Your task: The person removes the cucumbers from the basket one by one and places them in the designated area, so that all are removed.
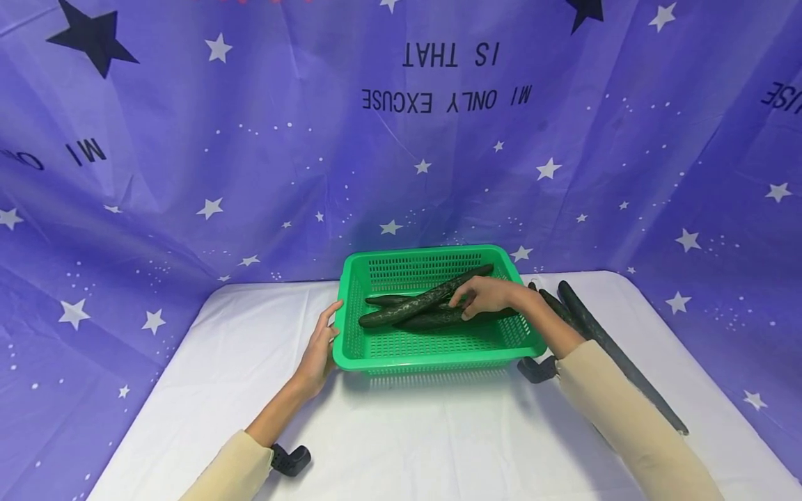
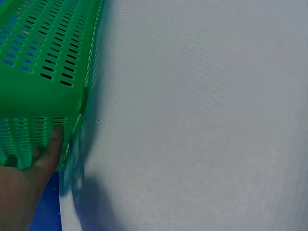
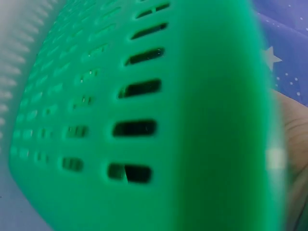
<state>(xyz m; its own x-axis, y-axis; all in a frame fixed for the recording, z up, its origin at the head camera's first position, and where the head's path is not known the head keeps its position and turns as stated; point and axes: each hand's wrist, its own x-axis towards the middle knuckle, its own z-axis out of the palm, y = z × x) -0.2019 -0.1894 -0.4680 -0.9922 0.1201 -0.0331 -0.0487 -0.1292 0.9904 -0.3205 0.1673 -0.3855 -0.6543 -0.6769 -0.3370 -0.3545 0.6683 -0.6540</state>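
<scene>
Ample tabletop [image 1: 426,438] fronts the basket [image 1: 432,361], hands [image 1: 318,356] [image 1: 487,294] at rim and inside.

Bright green against starry violet-blue and plain white.
The basket [image 1: 438,360] is one even green, patterned with rows of slots; the cucumbers inside [image 1: 410,307] are dark green, mottled with paler flecks, and the cucumbers outside [image 1: 626,363] look nearly black-green. White stars and dots, larger black stars [image 1: 97,38] and black lettering [image 1: 447,101] pattern the violet-blue backdrop [image 1: 351,153]. The tablecloth [image 1: 407,438] is unpatterned white, the sleeves [image 1: 633,417] plain beige, the wrist devices [image 1: 292,460] black.
</scene>
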